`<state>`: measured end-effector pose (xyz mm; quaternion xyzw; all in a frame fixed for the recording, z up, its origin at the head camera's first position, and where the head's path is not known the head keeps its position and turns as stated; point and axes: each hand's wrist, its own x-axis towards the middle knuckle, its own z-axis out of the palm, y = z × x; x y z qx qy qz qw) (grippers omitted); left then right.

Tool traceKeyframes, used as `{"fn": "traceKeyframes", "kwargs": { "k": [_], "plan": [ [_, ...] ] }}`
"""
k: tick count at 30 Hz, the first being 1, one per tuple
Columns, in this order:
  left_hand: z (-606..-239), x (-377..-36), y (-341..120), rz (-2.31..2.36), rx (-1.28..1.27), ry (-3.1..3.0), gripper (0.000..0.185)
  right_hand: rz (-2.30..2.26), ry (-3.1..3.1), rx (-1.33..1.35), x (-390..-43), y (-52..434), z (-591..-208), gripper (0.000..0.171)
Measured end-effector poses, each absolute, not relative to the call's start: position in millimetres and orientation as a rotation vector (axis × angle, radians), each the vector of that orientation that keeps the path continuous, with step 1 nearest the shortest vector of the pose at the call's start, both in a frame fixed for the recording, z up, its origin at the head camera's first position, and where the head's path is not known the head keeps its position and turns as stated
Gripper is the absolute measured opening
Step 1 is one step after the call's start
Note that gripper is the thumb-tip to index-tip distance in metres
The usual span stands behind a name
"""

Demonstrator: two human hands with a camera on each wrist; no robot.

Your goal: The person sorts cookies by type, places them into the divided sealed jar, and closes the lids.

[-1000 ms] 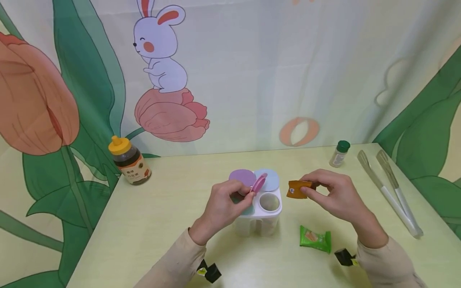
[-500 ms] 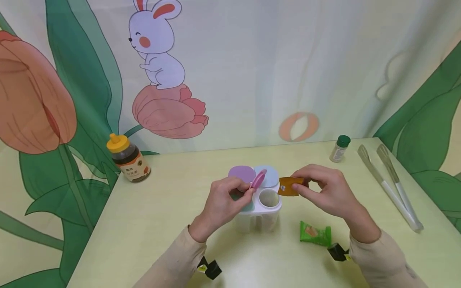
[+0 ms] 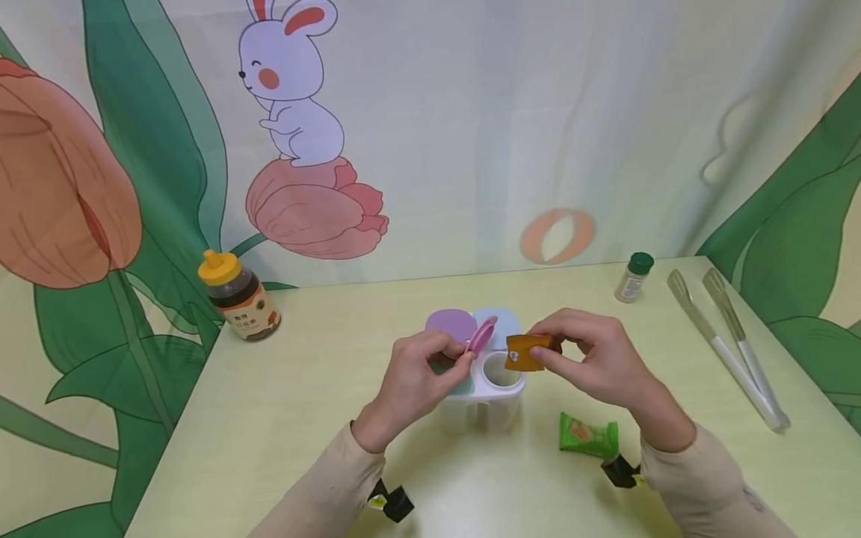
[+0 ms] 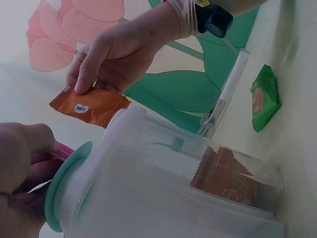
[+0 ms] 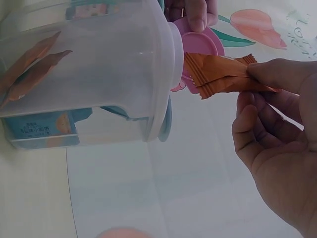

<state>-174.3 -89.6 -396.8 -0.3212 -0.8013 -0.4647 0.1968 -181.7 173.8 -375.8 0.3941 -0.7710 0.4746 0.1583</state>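
Right hand point(image 3: 592, 362) pinches crinkled orange packet point(image 3: 523, 353); left hand point(image 3: 417, 373) pinches pink lid point(image 3: 481, 335).

honey bottle point(image 3: 238, 297) label with small characters, too blurred to read, no other legible text

Translucent, smooth plastic container point(image 3: 481, 400) with matt pastel plastic lids point(image 3: 450, 326), crinkled glossy orange foil wrapper point(image 3: 523, 353), shiny green wrapper point(image 3: 589, 436), smooth matt pale-green tabletop point(image 3: 336, 314), soft printed cloth backdrop point(image 3: 471, 134), metal tongs point(image 3: 729, 347)
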Motion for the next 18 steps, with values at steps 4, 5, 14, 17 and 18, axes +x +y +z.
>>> {"fn": "traceKeyframes", "kwargs": {
  "k": [4,5,14,17,18],
  "plan": [
    [-396.8,-173.2,-89.5,-1.305,-0.895,-2.244,0.010,1.355,-2.194,1.154,-183.2,169.8,-375.1,0.028],
    [-396.9,-173.2,-89.8,-1.306,-0.894,-2.243,0.010,1.357,-2.192,1.160,-183.5,168.4,-374.9,0.027],
    [-396.9,-174.1,-89.5,-1.302,-0.900,-2.258,0.009,1.364,-2.171,1.198,-185.2,156.4,-378.8,0.025],
    [-396.4,-174.0,-89.0,-1.296,-0.894,-2.258,0.009,1.338,-2.178,1.192,-185.6,153.5,-378.9,0.024],
    [-396.6,-174.1,-89.0,-1.292,-0.893,-2.257,0.009,1.329,-2.177,1.193,-185.7,152.7,-378.4,0.024]
  ]
}}
